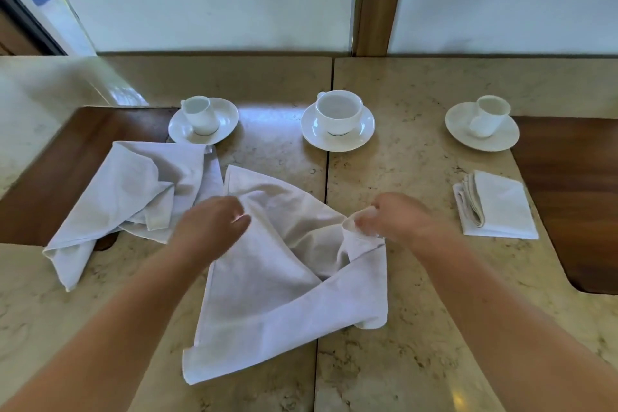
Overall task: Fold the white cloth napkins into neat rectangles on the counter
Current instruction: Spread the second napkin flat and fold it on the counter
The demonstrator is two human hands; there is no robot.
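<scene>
Pinching one corner, the right hand (pixel 384 217) holds the centre napkin (pixel 287 278) on the tabletop (pixel 418 328); the left hand (pixel 214 221) apparently grips another edge. Uneven tension risks a skewed fold.

left hand (pixel 214 221) fingertips: motion-blurred | forearms: cut by bottom edge | crumpled napkin (pixel 133 197): partly behind left hand

White cloth napkin (pixel 267 294) spread rumpled at the centre of the marble counter (pixel 418 177), partly doubled over, a second crumpled napkin (pixel 123 197) left lying to its left, a folded napkin stack (pixel 498 207) set squarely at right
</scene>
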